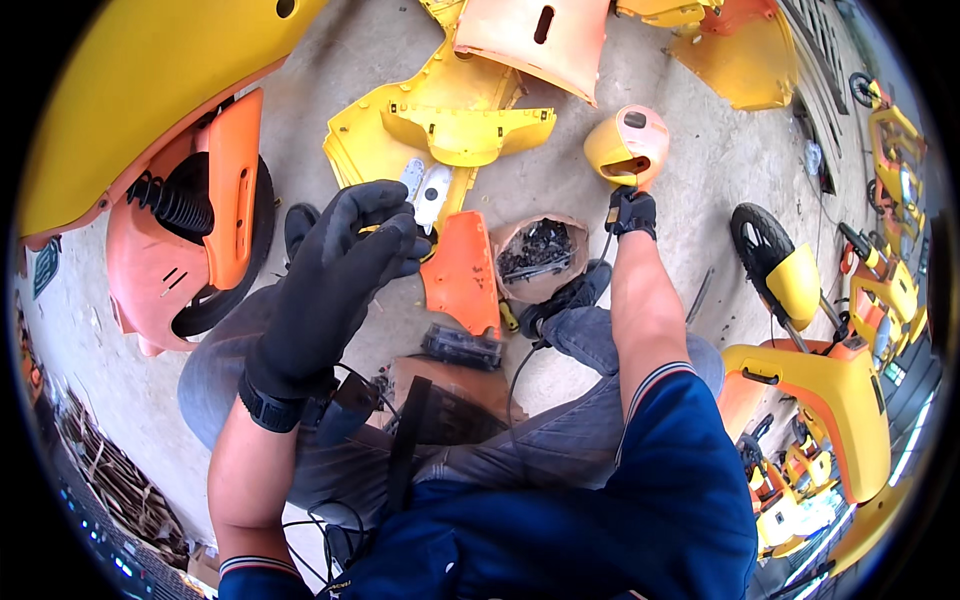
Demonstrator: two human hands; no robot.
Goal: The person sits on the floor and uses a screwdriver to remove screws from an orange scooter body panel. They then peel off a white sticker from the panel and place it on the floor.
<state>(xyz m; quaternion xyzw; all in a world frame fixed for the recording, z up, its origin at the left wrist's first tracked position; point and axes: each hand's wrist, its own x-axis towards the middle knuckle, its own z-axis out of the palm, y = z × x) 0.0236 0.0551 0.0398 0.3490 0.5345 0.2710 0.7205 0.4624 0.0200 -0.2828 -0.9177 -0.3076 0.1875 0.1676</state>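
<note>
R hand (632, 212) at rnd shell (642, 143), grip unclear.

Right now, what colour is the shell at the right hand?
The shell is yellow and peach; best in the head view.

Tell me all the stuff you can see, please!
Floor: one, grey, all around
Big curved panel: one, yellow, upper left
Loose panels: several, yellow, top centre to upper right
Slotted panel: one, pinkish orange, top centre
Spring: one, black, left
Nearer wheels: two, black, left and right
Flat panel: one, orange, centre
Open container: one, brown, centre
Small bits: many, black, inside that container
Scooter-like vehicles: several, yellow, right
Sticks: many, brown, lower left
Rounded shell: one, orange and yellow, right of centre
Shoes: two, dark, near the centre
Trousers: one pair, blue-grey, lower middle
Shirt: one, dark blue, bottom
Left grip: one, black glove, left of centre
Right grip: one, black glove, against the rounded shell
</note>
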